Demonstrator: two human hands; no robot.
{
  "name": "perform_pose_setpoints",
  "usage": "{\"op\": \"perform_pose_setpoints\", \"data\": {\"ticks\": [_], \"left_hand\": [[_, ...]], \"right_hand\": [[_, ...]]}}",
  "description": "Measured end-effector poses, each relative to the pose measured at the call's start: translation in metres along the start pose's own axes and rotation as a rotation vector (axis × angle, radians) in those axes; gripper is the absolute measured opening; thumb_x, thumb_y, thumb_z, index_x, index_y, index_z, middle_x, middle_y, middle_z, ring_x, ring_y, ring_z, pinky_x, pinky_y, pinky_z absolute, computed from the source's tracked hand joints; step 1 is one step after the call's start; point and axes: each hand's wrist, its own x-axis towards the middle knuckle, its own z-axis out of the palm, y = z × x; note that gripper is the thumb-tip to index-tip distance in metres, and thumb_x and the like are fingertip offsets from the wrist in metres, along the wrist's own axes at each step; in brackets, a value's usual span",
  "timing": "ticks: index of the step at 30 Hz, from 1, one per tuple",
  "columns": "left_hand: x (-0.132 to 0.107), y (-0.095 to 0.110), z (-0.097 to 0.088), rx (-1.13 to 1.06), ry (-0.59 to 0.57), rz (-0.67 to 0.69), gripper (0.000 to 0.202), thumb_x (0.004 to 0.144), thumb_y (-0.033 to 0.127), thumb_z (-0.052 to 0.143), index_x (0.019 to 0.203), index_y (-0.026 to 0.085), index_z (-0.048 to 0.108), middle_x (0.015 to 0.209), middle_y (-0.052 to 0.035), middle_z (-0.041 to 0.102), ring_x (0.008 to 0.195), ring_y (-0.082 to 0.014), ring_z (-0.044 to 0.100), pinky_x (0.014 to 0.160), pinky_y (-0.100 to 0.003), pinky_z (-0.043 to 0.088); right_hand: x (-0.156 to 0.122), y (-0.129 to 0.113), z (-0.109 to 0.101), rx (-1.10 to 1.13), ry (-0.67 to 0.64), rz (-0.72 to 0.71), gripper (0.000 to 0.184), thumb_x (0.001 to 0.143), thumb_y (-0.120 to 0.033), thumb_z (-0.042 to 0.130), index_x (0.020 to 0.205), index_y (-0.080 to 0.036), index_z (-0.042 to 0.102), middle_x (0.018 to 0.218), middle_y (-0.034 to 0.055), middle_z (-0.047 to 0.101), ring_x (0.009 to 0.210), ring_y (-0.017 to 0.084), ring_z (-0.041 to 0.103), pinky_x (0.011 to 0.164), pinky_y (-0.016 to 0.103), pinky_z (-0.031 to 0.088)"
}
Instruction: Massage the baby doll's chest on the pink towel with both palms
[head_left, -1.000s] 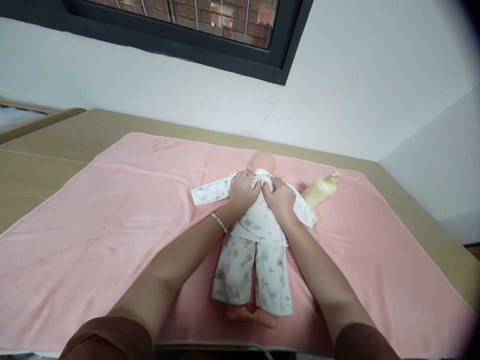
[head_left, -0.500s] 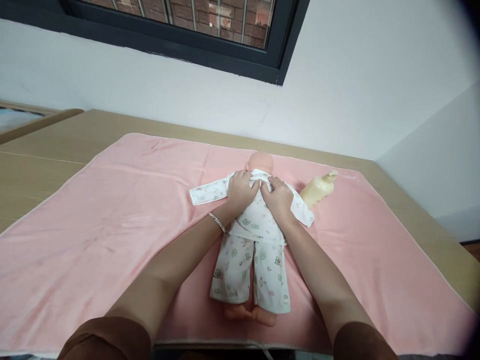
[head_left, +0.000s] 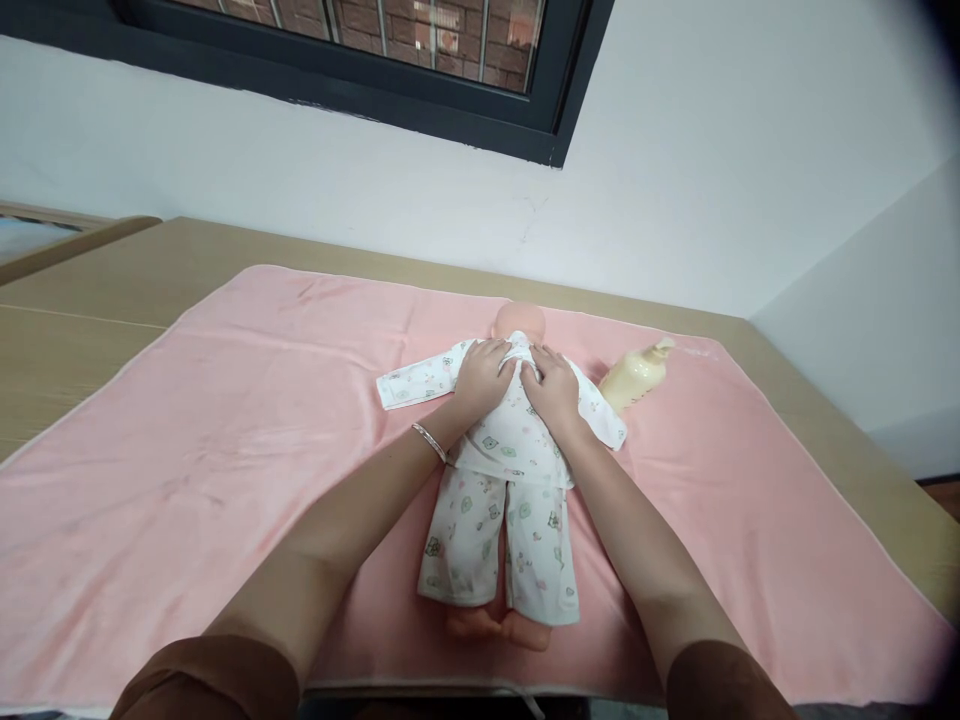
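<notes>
A baby doll [head_left: 513, 430] in white printed pyjamas lies on a pink blanket [head_left: 285, 350], head toward the wall and bare feet toward me. Its face does not show, only the smooth head. My left hand [head_left: 484, 380] rests flat on the upper left of the doll's back, thumb toward the middle. Opposite it, my right hand [head_left: 553, 385] lies flat on the upper right, thumb pointing inward. Fingers of both hands are stretched out and grip nothing. To the right of the doll's sleeve, a pale yellow pump bottle [head_left: 636, 375] lies on its side.
The blanket covers most of a wooden table [head_left: 97, 280]. Behind it rises a white wall [head_left: 420, 190] with a dark-framed window [head_left: 450, 105]. A wooden-edged tray or frame [head_left: 97, 240] stands at the far left.
Both hands stay on the doll's upper back. My right fingers have shifted slightly inward and up, and the collar cloth sits a little higher. The bottle has not moved.
</notes>
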Motion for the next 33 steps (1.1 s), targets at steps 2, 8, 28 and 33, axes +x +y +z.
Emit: {"op": "perform_pose_setpoints", "data": {"ticks": [2,8,28,33], "left_hand": [[-0.004,0.003,0.001,0.010,0.065,-0.025,0.029,0.093,0.029,0.046,0.108,0.018,0.068,0.119,-0.0093,0.069,0.117,-0.0233,0.060,0.107,-0.040,0.044],[-0.006,0.007,0.002,0.053,0.139,-0.127,0.030,0.089,0.032,0.053,0.108,0.015,0.069,0.118,-0.0118,0.070,0.117,-0.0259,0.061,0.106,-0.041,0.046],[-0.001,0.007,-0.005,0.004,0.073,-0.110,0.024,0.086,0.030,0.054,0.105,0.018,0.063,0.112,-0.0101,0.068,0.110,-0.0261,0.059,0.100,-0.041,0.044],[0.002,0.002,-0.004,-0.037,-0.034,-0.073,0.032,0.088,0.028,0.049,0.118,0.020,0.060,0.124,-0.0073,0.065,0.119,-0.0248,0.055,0.107,-0.042,0.038]], "right_hand": [[-0.005,-0.006,-0.002,-0.016,0.071,0.058,0.033,0.091,-0.031,0.050,0.116,-0.021,0.070,0.125,0.0068,0.068,0.124,0.024,0.058,0.106,0.039,0.043],[-0.007,-0.015,-0.005,-0.051,0.091,0.202,0.033,0.089,-0.037,0.053,0.113,-0.023,0.071,0.124,0.0077,0.069,0.119,0.028,0.061,0.099,0.042,0.048],[-0.003,-0.008,-0.003,-0.020,0.031,0.132,0.040,0.089,-0.027,0.045,0.123,-0.019,0.065,0.133,0.0090,0.062,0.131,0.027,0.052,0.111,0.045,0.038],[0.004,0.004,0.002,-0.001,-0.068,0.020,0.047,0.090,-0.026,0.043,0.134,-0.017,0.056,0.143,0.0098,0.053,0.138,0.030,0.042,0.115,0.053,0.029]]}}
